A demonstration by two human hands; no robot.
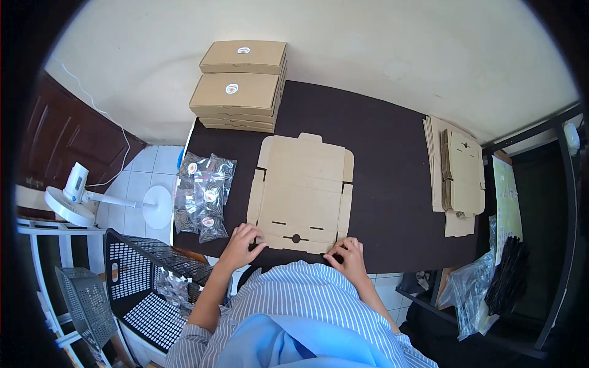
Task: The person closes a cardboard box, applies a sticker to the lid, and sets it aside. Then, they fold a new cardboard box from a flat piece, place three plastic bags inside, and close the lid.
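Note:
A flat, unfolded cardboard box (300, 190) lies on the dark table in front of me, its tab pointing to the far side and a round hole near its close edge. My left hand (243, 244) grips its near left corner, fingers bent and thumb close to the edge. At the near right corner, my right hand (348, 254) has its fingers curled on the cardboard in a pinch. Left of the box are clear plastic packs (204, 196) of dark coils with round stickers.
Folded boxes (233, 92) with round stickers are stacked at the back left. More flat cardboard blanks (464, 175) lie at the table's right side. Beyond the left edge stand a white fan (70, 199) and a black plastic basket (132, 270). Plastic bags (469, 288) hang at right.

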